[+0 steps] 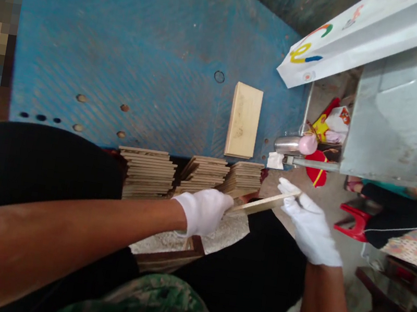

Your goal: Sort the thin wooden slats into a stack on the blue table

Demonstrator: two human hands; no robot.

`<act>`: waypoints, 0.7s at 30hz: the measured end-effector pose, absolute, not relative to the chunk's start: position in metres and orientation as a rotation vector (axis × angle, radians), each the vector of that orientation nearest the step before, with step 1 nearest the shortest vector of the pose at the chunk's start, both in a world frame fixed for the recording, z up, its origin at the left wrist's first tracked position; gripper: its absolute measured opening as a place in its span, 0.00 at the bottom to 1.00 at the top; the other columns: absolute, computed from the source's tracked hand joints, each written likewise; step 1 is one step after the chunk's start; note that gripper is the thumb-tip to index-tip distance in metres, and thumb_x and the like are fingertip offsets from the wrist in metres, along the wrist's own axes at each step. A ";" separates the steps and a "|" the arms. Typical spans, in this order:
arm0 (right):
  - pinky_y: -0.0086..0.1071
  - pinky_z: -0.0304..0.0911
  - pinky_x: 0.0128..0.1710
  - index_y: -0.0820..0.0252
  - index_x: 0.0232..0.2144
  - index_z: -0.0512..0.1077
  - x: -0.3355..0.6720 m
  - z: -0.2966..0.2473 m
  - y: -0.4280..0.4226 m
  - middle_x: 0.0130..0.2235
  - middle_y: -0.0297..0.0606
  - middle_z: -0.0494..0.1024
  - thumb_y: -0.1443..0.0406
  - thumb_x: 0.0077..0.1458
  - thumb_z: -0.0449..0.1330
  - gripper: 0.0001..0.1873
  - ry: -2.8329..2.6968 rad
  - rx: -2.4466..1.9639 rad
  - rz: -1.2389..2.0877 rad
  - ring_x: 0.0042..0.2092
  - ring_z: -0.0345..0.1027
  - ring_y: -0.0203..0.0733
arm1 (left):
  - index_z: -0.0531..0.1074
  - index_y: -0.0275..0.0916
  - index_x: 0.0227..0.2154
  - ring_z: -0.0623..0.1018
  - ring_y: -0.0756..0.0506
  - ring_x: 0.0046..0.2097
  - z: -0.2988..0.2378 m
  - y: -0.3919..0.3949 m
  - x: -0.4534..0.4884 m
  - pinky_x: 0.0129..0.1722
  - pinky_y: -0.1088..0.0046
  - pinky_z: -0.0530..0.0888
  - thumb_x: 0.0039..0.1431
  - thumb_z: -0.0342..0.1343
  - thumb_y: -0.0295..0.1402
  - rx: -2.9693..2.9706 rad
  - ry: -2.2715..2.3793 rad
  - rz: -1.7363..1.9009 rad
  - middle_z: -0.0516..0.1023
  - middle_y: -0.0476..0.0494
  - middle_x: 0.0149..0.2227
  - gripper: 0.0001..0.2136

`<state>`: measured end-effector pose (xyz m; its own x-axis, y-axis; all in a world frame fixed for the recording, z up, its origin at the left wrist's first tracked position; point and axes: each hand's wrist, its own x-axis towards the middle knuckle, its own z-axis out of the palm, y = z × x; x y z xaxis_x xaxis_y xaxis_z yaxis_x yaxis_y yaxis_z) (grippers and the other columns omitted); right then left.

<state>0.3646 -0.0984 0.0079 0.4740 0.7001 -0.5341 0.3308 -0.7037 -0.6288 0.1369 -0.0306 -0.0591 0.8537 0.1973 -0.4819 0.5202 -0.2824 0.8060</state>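
Note:
A thin wooden board (266, 204) is held between my two gloved hands, tilted up towards its right end. My left hand (206, 209), in a white glove, is closed round the board's left end. At the other end, my right hand (307, 221) has the board between thumb and fingers. Just beyond my left hand are several stacked thin boards in three piles: a left pile (146, 170), a middle pile (203, 173) and a right pile (244, 175). A pale rectangular wooden block (244, 120) lies on the blue table near its front edge.
The blue table (164, 38) has several holes along its front. At the right are a white paper bag (353, 39), a metal flask with a pink cap (293, 144) and a grey metal surface (396, 117). Another person sits at far right near a red stool (354, 221).

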 end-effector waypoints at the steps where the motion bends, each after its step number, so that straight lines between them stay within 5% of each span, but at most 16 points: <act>1: 0.38 0.63 0.55 0.57 0.50 0.73 0.367 0.010 -0.101 0.52 0.41 0.74 0.51 0.47 0.65 0.29 -0.870 -2.272 1.195 0.54 0.67 0.45 | 0.73 0.39 0.35 0.79 0.40 0.36 -0.060 -0.032 0.137 0.33 0.69 0.71 0.52 0.50 0.27 1.866 0.513 -0.371 0.78 0.39 0.33 0.09; 15: 0.37 0.62 0.50 0.55 0.34 0.78 0.362 0.032 -0.132 0.37 0.36 0.78 0.47 0.49 0.61 0.20 -1.306 -2.496 1.432 0.43 0.68 0.45 | 0.70 0.29 0.52 0.77 0.30 0.46 -0.058 -0.031 0.138 0.43 0.58 0.74 0.46 0.60 0.23 1.881 0.286 -0.869 0.76 0.24 0.46 0.26; 21: 0.33 0.61 0.48 0.54 0.42 0.75 0.374 -0.003 -0.135 0.42 0.36 0.76 0.55 0.61 0.51 0.16 -2.020 -2.380 1.328 0.45 0.68 0.41 | 0.79 0.30 0.39 0.79 0.31 0.43 -0.068 -0.036 0.135 0.44 0.54 0.73 0.47 0.60 0.24 1.920 0.345 -0.877 0.80 0.25 0.36 0.14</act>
<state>0.3740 -0.1351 -0.0025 0.0000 0.7253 -0.6884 0.9196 -0.2704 -0.2849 0.1348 -0.0365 -0.0684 0.7014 -0.1227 -0.7021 0.5683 -0.4982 0.6548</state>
